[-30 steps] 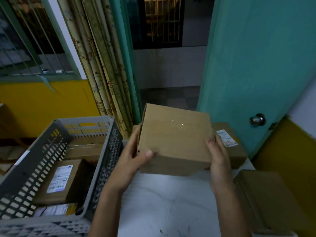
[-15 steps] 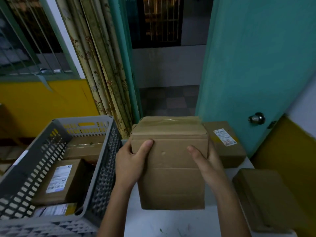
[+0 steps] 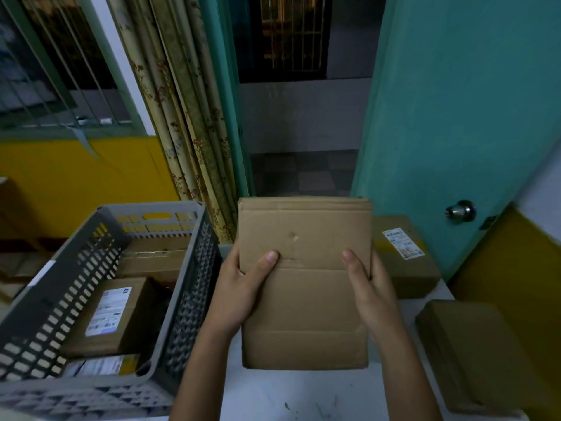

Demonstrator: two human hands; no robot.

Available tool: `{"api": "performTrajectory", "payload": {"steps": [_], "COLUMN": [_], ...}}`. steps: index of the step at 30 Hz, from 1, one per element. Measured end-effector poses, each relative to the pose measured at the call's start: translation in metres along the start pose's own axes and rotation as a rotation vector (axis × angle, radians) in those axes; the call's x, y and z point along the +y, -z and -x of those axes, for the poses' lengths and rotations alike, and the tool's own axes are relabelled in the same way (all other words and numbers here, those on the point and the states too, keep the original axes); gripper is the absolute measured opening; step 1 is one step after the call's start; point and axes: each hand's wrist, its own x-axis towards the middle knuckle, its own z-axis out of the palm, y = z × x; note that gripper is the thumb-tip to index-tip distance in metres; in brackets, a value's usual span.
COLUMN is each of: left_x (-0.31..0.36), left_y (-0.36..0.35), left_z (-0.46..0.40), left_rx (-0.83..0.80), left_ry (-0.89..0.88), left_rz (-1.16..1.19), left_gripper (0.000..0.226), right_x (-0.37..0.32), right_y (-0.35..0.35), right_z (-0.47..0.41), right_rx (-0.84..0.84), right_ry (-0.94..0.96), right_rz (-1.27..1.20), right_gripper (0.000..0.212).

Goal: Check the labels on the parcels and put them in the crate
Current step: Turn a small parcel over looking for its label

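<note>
Cardboard parcel [image 3: 305, 287]: held upright above the white table [image 3: 267, 396], left hand [image 3: 239, 287] and right hand [image 3: 368, 287] gripping its sides, thumbs across the facing panel. Grey crate [image 3: 182, 302] stood just left, holding apparently three parcels.

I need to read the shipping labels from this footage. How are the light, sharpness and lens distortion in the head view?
Head view: dim, with a greenish cast and no glare. The held box shows a plain face with no label. The labels on the crate parcel and the table parcel are too soft to read. The wide lens bends the door and the crate, and corners blur.
</note>
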Motion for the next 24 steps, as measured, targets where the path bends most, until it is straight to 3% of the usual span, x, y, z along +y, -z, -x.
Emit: {"api": "performTrajectory", "payload": {"steps": [2, 9, 11, 16, 21, 24], "left_x": [0.002, -0.011, -0.012, -0.005, -0.001, -0.001], "left_y": [0.001, 0.008, 0.006, 0.002, 0.0, 0.002], "left_z": [-0.003, 0.001, 0.003, -0.002, -0.007, -0.01], "left_rx": [0.003, -0.107, -0.081, 0.009, 0.014, -0.038], "left_ry": [-0.01, 0.003, -0.022, -0.076, -0.096, -0.077], "left_rz": [-0.006, -0.012, 0.002, 0.029, 0.02, -0.018], "left_gripper": [0.044, 0.094, 0.09, 0.053, 0.052, 0.068], "right_x": [-0.001, -0.01, -0.007, -0.004, -0.001, -0.002], "right_y": [-0.004, 0.0, 0.001, 0.005, 0.003, 0.004], "right_z": [0.0, -0.009, -0.011, -0.011, -0.009, -0.008], "right_rx": [0.028, 0.082, 0.077, -0.071, -0.069, -0.029], "right_ry": [-0.007, 0.088, 0.097, 0.101, 0.082, 0.069], "right_rz": [-0.006, 0.027, 0.026, 0.016, 0.015, -0.005], "right_gripper": [0.035, 0.054, 0.061, 0.07, 0.067, 0.06]}}
